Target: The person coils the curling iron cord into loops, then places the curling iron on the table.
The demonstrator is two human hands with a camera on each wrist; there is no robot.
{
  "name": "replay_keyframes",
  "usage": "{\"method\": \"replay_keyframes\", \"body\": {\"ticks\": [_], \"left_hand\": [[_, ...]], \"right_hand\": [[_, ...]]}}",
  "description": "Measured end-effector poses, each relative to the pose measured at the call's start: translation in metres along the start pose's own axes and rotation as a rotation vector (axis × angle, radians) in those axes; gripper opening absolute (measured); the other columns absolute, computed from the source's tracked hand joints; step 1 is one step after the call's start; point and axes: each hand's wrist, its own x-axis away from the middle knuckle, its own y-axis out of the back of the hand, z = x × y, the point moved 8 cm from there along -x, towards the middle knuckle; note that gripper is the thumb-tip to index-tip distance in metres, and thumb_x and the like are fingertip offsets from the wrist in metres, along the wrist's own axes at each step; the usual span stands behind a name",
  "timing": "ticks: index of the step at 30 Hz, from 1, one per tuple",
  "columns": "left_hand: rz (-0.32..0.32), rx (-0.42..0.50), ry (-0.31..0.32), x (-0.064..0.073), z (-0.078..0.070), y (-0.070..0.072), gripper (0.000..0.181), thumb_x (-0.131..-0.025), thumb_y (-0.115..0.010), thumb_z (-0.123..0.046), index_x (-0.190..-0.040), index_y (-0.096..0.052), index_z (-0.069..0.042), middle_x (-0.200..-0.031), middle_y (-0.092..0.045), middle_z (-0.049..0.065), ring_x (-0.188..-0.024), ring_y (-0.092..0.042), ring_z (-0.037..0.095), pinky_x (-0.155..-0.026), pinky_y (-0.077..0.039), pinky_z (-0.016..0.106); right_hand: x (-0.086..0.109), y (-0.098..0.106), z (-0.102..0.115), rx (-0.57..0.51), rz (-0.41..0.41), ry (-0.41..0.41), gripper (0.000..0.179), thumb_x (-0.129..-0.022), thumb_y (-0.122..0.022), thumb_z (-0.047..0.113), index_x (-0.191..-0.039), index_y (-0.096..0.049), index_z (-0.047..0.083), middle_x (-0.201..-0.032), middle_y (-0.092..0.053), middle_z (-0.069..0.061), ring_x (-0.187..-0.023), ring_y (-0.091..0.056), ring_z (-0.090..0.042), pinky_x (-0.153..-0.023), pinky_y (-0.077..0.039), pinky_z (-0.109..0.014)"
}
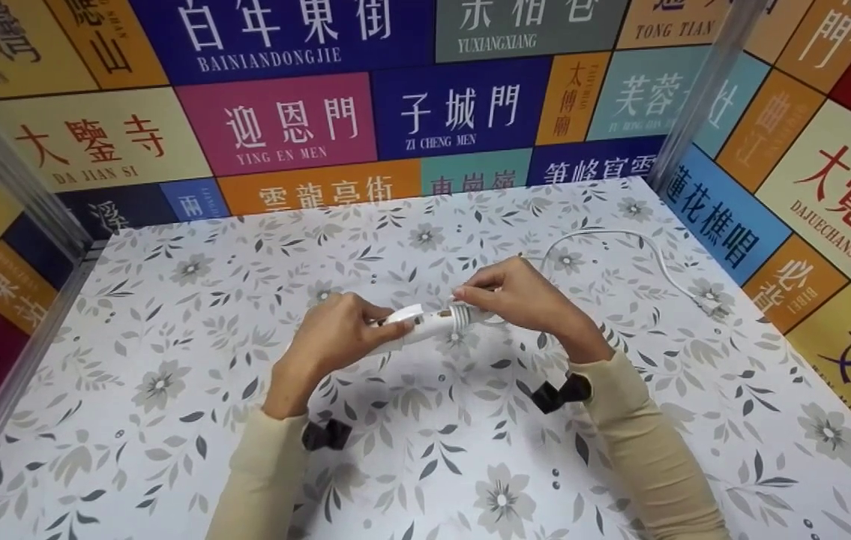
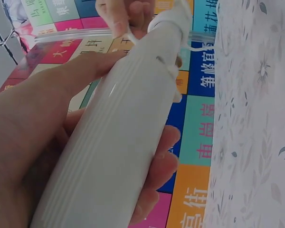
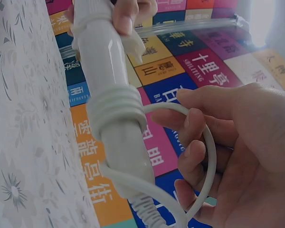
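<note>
The left hand (image 1: 335,330) is gripping a glossy white plastic tubular appliance (image 2: 109,128) above the white floral-patterned tabletop (image 1: 395,457), presumably steadying it; a thin white flexible cord (image 3: 116,107) is encircling its narrower end in stacked coils; the right hand (image 1: 526,296) is holding a cord loop, apparently controlling slack.

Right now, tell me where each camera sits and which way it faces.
Head: on the person's head, facing forward and down at the table; left grip, right grip and sleeves show.
Left wrist: worn there, facing along the white appliance; left grip near, right grip beyond.
Right wrist: worn there, facing the looped cord; right grip near, left grip beyond.
Both wrist views share appliance, cord and grips.
</note>
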Motion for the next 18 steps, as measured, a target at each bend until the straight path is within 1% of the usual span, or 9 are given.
{"method": "replay_keyframes", "body": {"ticks": [3, 8, 11, 13, 15, 17, 18], "left_hand": [[-0.047, 0.006, 0.019, 0.0, 0.0, 0.004, 0.044, -0.087, -0.073, -0.054, -0.112, -0.077, -0.019, -0.092, -0.079, 0.001, -0.049, -0.046, 0.011, -0.048, -0.036, 0.026], [-0.118, 0.013, 0.066, 0.0, 0.0, 0.009, 0.043, -0.087, -0.072, -0.056, -0.111, -0.078, -0.02, -0.081, -0.076, 0.0, -0.049, -0.045, 0.012, -0.046, -0.034, 0.026], [-0.142, 0.027, 0.108, 0.001, 0.002, 0.011, 0.043, -0.087, -0.071, -0.057, -0.11, -0.079, -0.021, -0.077, -0.073, -0.001, -0.051, -0.047, 0.013, -0.046, -0.034, 0.027], [-0.155, 0.036, 0.134, 0.001, 0.003, 0.011, 0.043, -0.086, -0.071, -0.057, -0.11, -0.079, -0.022, -0.076, -0.072, -0.001, -0.052, -0.049, 0.013, -0.046, -0.035, 0.027], [-0.167, 0.041, 0.151, 0.002, 0.003, 0.012, 0.043, -0.086, -0.071, -0.058, -0.111, -0.079, -0.022, -0.076, -0.072, -0.001, -0.052, -0.05, 0.014, -0.046, -0.036, 0.027], [-0.18, 0.036, 0.16, 0.002, 0.003, 0.014, 0.043, -0.087, -0.071, -0.058, -0.111, -0.079, -0.023, -0.077, -0.072, -0.001, -0.053, -0.052, 0.014, -0.047, -0.038, 0.027], [-0.186, 0.032, 0.164, 0.002, 0.003, 0.015, 0.043, -0.087, -0.071, -0.058, -0.111, -0.079, -0.023, -0.078, -0.073, -0.001, -0.054, -0.052, 0.014, -0.047, -0.038, 0.028]], "right_hand": [[0.002, 0.001, 0.008, 0.019, -0.031, 0.034, 0.02, -0.097, -0.067, 0.025, -0.099, -0.081, 0.011, -0.091, -0.077, -0.008, -0.075, -0.063, -0.013, -0.069, -0.051, -0.027], [0.004, 0.001, 0.013, 0.048, -0.085, 0.05, 0.019, -0.097, -0.067, 0.025, -0.099, -0.081, 0.011, -0.086, -0.075, -0.008, -0.073, -0.06, -0.014, -0.068, -0.048, -0.028], [0.004, 0.001, 0.016, 0.082, -0.107, 0.062, 0.02, -0.098, -0.066, 0.026, -0.099, -0.081, 0.013, -0.082, -0.074, -0.005, -0.067, -0.055, -0.013, -0.064, -0.044, -0.026], [0.005, 0.001, 0.02, 0.113, -0.119, 0.088, 0.02, -0.098, -0.065, 0.026, -0.099, -0.08, 0.013, -0.079, -0.072, -0.003, -0.063, -0.05, -0.013, -0.061, -0.04, -0.026], [0.006, 0.0, 0.025, 0.161, -0.134, 0.117, 0.021, -0.1, -0.063, 0.025, -0.1, -0.08, 0.012, -0.079, -0.072, -0.002, -0.063, -0.048, -0.014, -0.064, -0.04, -0.027], [0.009, 0.0, 0.03, 0.218, -0.147, 0.138, 0.022, -0.101, -0.061, 0.024, -0.104, -0.079, 0.011, -0.081, -0.072, -0.002, -0.066, -0.05, -0.015, -0.069, -0.041, -0.03], [0.01, -0.001, 0.033, 0.244, -0.153, 0.152, 0.022, -0.101, -0.061, 0.023, -0.105, -0.079, 0.011, -0.081, -0.071, -0.003, -0.067, -0.051, -0.014, -0.07, -0.041, -0.031]]}}
